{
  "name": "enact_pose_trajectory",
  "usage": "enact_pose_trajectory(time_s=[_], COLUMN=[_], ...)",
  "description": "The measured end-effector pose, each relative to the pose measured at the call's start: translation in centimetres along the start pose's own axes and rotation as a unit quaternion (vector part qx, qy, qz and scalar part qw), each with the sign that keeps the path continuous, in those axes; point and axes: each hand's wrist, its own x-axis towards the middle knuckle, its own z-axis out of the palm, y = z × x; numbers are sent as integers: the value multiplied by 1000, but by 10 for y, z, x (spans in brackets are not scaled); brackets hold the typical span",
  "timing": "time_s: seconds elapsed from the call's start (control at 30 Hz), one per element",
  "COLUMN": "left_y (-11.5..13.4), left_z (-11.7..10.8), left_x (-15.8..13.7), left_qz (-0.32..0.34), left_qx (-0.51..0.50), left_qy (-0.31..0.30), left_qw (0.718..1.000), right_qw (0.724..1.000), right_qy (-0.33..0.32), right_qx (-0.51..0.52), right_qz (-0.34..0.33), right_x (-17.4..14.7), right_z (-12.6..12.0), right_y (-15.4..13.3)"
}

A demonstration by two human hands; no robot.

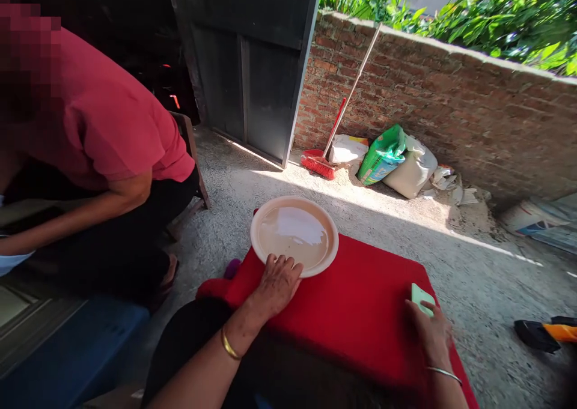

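Note:
A round, pale pink basin (pixel 254 229) of water stands on a red cloth (pixel 360 277) spread over a low surface. My left hand (pixel 280 286), a gold bangle at its wrist, is at the basin's near rim with its fingers curled over the edge; the thumb's grip underneath is hidden. Toward the right end of the cloth, my right hand (pixel 430 328) has its thumb and fingers closed round a flat, pale green rectangular block (pixel 420 296). Whether the block is soap or something else I cannot tell. A silver bangle circles that wrist.
At the left, a person in a red shirt (pixel 121 115) sits bent forward beside a blue surface (pixel 90 349). Behind stand a dark metal door (pixel 270 84) and a brick wall (pixel 428 103), with a red broom (pixel 318 166) and several sacks (pixel 412 166) along it.

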Motion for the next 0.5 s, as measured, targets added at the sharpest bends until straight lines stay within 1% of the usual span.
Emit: enact_pose_trajectory(time_s=[0.03, 0.07, 0.1, 0.13, 0.17, 0.23, 0.27, 0.3, 0.33, 0.37, 0.4, 0.43, 0.5], left_y=[-1, -1, -2, -2, -2, -2, -2, -2, -2, -2, -2, -1, 0], left_z=[2, 3, 4, 5, 6, 7, 7, 7, 7, 6, 6, 5, 2], left_x=[0, 0, 0, -1, -1, -1, -2, -2, -2, -2, -1, -1, 0], left_qz=[2, 3, 4, 5, 6, 8, 8, 9, 9, 8, 9, 10, 16], left_qx=[0, 2, 3, 5, 6, 8, 8, 7, 6, 5, 4, 2, -1], left_qy=[3, 6, 10, 13, 17, 22, 24, 25, 27, 27, 26, 25, 19], left_qw=[1000, 1000, 1000, 1000, 1000, 1000, 1000, 1000, 1000, 1000, 1000, 1000, 1000], right_qw=[1000, 999, 994, 982, 967, 927, 908, 893, 886, 889, 902, 923, 970], right_qy=[-26, -45, -67, -96, -127, -194, -223, -244, -254, -250, -231, -198, -117], right_qx=[-8, -11, 4, 24, 40, 78, 96, 116, 135, 150, 160, 158, 117], right_qz=[-2, -21, -85, -159, -219, -312, -341, -359, -363, -352, -327, -288, -181], right_x=[-20, -45, -74, -104, -134, -183, -198, -205, -203, -194, -178, -158, -110], right_z=[10, 21, 32, 42, 51, 61, 62, 61, 57, 51, 44, 35, 15], right_y=[-19, -41, -63, -83, -101, -121, -125, -124, -119, -111, -100, -87, -57])
